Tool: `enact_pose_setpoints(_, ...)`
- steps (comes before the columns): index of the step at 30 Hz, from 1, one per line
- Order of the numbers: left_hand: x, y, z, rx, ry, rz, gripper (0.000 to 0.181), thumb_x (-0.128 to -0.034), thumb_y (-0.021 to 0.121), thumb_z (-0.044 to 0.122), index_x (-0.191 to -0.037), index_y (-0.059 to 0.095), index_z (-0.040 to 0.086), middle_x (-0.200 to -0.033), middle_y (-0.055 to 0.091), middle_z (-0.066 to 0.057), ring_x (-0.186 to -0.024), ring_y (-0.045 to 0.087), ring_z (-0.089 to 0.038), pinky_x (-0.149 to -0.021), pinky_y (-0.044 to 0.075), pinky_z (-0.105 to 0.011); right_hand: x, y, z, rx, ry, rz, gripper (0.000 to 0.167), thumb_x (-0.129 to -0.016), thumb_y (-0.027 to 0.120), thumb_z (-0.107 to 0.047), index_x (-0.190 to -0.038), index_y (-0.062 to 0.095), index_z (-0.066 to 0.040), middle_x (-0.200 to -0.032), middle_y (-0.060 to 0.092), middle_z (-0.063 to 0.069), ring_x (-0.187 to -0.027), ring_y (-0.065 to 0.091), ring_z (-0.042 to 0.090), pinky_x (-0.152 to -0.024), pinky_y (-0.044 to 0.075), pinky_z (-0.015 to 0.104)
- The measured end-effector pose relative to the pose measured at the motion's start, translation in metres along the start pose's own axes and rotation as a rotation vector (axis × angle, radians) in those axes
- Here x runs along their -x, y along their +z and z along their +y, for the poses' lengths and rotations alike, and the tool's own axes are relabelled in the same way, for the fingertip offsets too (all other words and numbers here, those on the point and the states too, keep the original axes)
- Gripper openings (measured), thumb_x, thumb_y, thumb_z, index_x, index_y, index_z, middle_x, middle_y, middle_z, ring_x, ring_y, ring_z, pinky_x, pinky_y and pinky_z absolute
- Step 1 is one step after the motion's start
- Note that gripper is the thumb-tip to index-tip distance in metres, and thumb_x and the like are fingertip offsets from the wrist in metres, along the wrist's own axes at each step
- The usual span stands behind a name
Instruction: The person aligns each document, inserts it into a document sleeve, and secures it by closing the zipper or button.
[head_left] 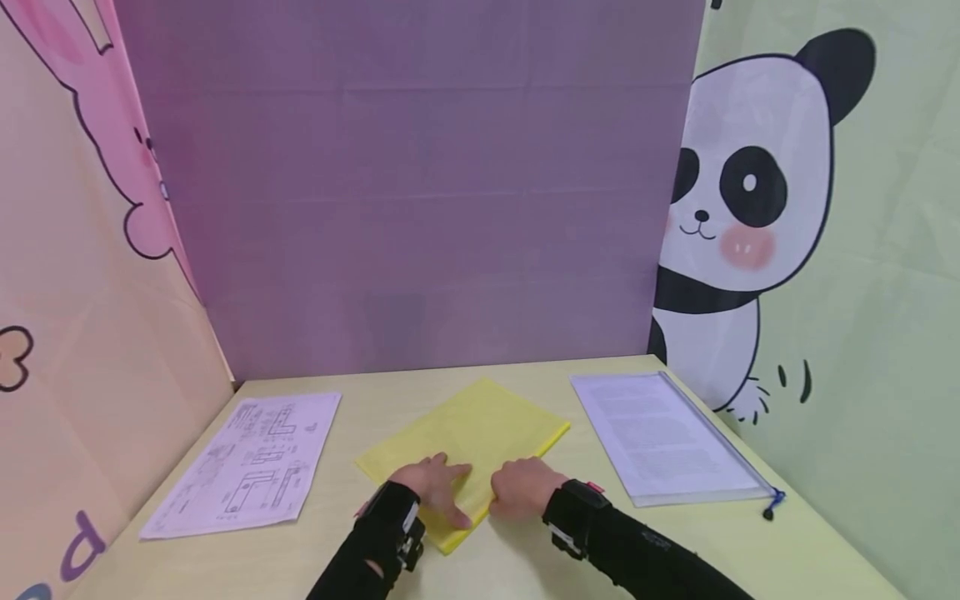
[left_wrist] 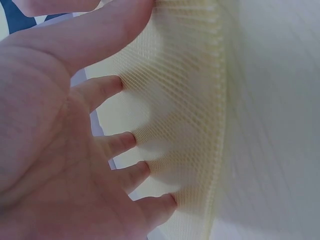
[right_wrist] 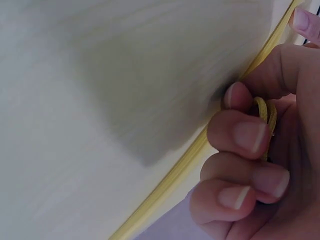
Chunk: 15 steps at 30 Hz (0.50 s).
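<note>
In the head view, your yellow, flat, rectangular mesh pouch (head_left: pixel 487 425) lies at an angle on the pale wood tabletop (head_left: pixel 517 575). On its left is a white paper sheet printed with line drawings (head_left: pixel 247 467); on its right is a clear plastic sleeve of printed pages (head_left: pixel 667 437) with a dark blue cord pull (head_left: pixel 775 500). Your left hand (head_left: pixel 435 487) rests spread on the pouch; your right hand (head_left: pixel 528 486) is a fist at its near right edge, with whatever it grips hidden from here.

The left wrist view brings out the fine netting, which the head view blurs: your fingertips touch it, fingers apart and pinching nothing.

The right wrist view reveals what that fist conceals: your curled fingers hold a thin yellow cord loop (right_wrist: pixel 271 120), just beside the pouch's yellow edge band (right_wrist: pixel 175 172).
</note>
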<state>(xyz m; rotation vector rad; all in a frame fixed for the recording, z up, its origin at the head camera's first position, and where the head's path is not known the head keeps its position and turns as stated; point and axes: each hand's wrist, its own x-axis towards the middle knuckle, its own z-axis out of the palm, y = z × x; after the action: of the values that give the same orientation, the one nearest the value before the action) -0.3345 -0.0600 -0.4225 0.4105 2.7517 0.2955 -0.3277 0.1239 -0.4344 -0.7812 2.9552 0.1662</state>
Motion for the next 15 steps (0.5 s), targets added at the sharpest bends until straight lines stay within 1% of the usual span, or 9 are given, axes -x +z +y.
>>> enact_pose_setpoints(6, -0.0015, -0.0001, -0.0002, -0.001, 0.003, -0.002, 0.083, -0.0782, 0.086, 0.046, -0.150, 0.051, 0.026, -0.156, 0.038, -0.016, -0.144, 0.036, -0.040, -0.107, 0.038, -0.066, -0.0005, 0.0037, 0.0040, 0.023, 0.010, 0.023, 0.024, -0.090, 0.067, -0.033, -0.075, 0.060, -0.015, -0.067, 0.047, -0.003, -0.057, 0.043, 0.015, -0.055, 0.038, 0.031)
enact_pose_setpoints(15, -0.0008, 0.0000, -0.0013, -0.013, 0.011, 0.002, 0.083, -0.0784, 0.085, 0.048, -0.150, 0.050, 0.026, -0.155, 0.039, -0.016, -0.142, 0.038, -0.039, -0.106, 0.040, -0.065, 0.0007, 0.0035, 0.0056, 0.024, 0.008, 0.032, 0.023, -0.092, 0.067, -0.032, -0.079, 0.064, -0.014, -0.068, 0.049, -0.003, -0.058, 0.045, 0.015, -0.057, 0.040, 0.031)
